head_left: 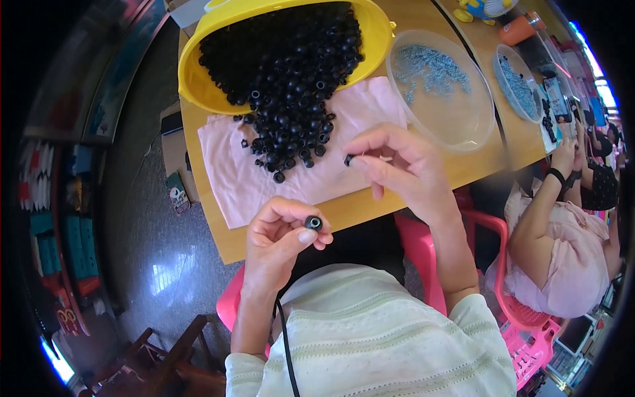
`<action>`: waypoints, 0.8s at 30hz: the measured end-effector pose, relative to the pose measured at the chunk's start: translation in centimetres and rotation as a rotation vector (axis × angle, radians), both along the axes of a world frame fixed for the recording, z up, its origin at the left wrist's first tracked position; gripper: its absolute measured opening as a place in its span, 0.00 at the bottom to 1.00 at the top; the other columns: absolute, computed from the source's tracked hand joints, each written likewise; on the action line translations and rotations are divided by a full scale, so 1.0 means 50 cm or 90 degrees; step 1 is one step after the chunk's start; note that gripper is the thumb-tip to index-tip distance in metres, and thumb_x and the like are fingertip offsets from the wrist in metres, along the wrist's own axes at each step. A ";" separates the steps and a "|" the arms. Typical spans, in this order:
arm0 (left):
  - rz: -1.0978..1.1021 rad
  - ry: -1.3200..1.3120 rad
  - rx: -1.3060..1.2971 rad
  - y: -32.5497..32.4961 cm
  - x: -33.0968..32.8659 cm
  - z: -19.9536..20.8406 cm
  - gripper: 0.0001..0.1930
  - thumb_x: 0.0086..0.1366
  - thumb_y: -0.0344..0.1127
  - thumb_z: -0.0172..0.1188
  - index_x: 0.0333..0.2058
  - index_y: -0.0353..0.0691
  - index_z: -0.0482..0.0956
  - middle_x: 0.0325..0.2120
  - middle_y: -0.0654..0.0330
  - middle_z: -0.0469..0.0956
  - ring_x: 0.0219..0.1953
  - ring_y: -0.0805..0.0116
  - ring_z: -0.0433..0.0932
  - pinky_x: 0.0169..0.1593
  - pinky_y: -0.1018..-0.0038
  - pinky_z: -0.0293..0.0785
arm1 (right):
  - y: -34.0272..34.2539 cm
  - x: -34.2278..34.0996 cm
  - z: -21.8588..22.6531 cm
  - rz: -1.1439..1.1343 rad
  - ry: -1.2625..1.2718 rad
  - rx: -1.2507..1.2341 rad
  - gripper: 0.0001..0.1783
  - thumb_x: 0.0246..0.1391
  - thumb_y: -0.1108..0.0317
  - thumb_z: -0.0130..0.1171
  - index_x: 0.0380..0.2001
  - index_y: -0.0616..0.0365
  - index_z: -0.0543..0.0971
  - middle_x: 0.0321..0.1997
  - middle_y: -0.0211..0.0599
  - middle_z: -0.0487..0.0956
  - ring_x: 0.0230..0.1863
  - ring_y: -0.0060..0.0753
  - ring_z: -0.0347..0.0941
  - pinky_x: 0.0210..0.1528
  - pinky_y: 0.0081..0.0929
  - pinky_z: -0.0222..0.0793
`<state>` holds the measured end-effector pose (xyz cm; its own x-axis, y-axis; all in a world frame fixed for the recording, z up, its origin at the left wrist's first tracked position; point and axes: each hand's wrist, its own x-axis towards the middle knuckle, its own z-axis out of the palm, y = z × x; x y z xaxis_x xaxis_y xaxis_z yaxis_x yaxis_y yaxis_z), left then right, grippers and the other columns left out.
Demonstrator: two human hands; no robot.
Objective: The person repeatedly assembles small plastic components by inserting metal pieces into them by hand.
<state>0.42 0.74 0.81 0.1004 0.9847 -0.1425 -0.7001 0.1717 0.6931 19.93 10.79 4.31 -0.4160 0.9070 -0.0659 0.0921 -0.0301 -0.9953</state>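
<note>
Between the thumb and fingers of my left hand [274,235] is a round black plastic piece [313,223] with a light-ringed hole facing up. My right hand [403,169], held higher over the cloth, pinches a smaller black part [348,160] between thumb and forefinger. The two hands are apart. Beyond them, a heap of similar black pieces [291,132] spills from a tipped yellow basin [192,73] onto a pink cloth [228,178]. At the right, a clear round tray [450,129] holds many small light-blue pieces [430,66].
The wooden table [231,246] ends just before my lap. A second tray [512,86] of blue pieces and an orange bottle [522,28] stand farther right. Pink plastic chairs [486,231] are close by, and another person [555,245] sits at my right.
</note>
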 end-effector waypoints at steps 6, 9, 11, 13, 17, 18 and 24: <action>-0.027 0.001 -0.005 0.008 0.017 0.010 0.09 0.59 0.24 0.61 0.38 0.32 0.73 0.34 0.51 0.80 0.34 0.66 0.81 0.39 0.73 0.79 | -0.035 0.000 0.000 0.117 0.224 -0.134 0.07 0.57 0.73 0.59 0.38 0.64 0.79 0.33 0.31 0.78 0.25 0.14 0.72 0.23 0.11 0.66; -0.026 0.002 -0.007 0.007 0.019 0.012 0.10 0.59 0.24 0.62 0.38 0.32 0.73 0.34 0.51 0.80 0.35 0.66 0.81 0.38 0.73 0.79 | -0.046 -0.010 0.000 0.131 0.273 -0.111 0.07 0.56 0.73 0.60 0.37 0.63 0.79 0.36 0.31 0.78 0.27 0.14 0.72 0.22 0.10 0.66; -0.023 -0.005 -0.002 0.006 0.019 0.012 0.10 0.58 0.25 0.63 0.38 0.32 0.73 0.34 0.50 0.80 0.34 0.66 0.81 0.38 0.73 0.79 | -0.050 -0.013 0.002 0.125 0.276 -0.100 0.06 0.53 0.79 0.60 0.35 0.67 0.78 0.38 0.41 0.74 0.24 0.16 0.69 0.20 0.10 0.66; -0.026 -0.007 -0.007 0.003 0.019 0.011 0.10 0.58 0.25 0.64 0.37 0.32 0.73 0.34 0.50 0.80 0.34 0.65 0.82 0.38 0.73 0.80 | -0.052 -0.014 -0.001 0.132 0.272 -0.090 0.06 0.52 0.79 0.60 0.35 0.67 0.78 0.38 0.41 0.75 0.24 0.16 0.69 0.20 0.10 0.66; -0.029 -0.018 -0.024 0.002 0.020 0.014 0.10 0.58 0.25 0.64 0.37 0.32 0.74 0.33 0.50 0.80 0.33 0.65 0.82 0.37 0.73 0.80 | -0.054 -0.011 -0.002 0.155 0.240 -0.057 0.06 0.54 0.75 0.61 0.36 0.61 0.80 0.37 0.31 0.77 0.29 0.15 0.73 0.21 0.09 0.66; -0.030 -0.017 -0.025 0.002 0.021 0.012 0.10 0.58 0.25 0.64 0.37 0.32 0.74 0.33 0.50 0.80 0.33 0.65 0.82 0.37 0.73 0.80 | -0.055 -0.011 -0.002 0.155 0.241 -0.058 0.06 0.54 0.75 0.61 0.36 0.61 0.80 0.37 0.31 0.77 0.29 0.15 0.73 0.21 0.09 0.66; -0.021 -0.004 -0.038 0.002 0.021 0.008 0.09 0.58 0.24 0.63 0.36 0.32 0.74 0.34 0.50 0.80 0.33 0.64 0.82 0.37 0.72 0.80 | -0.057 -0.015 -0.004 0.146 0.202 -0.015 0.05 0.54 0.75 0.61 0.35 0.61 0.80 0.36 0.31 0.77 0.28 0.14 0.73 0.20 0.10 0.65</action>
<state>1.48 0.86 1.19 0.1343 0.9705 -0.2002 -0.6981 0.2361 0.6759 19.21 7.93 4.12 -0.6105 0.7880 0.0796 -0.2139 -0.0673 -0.9745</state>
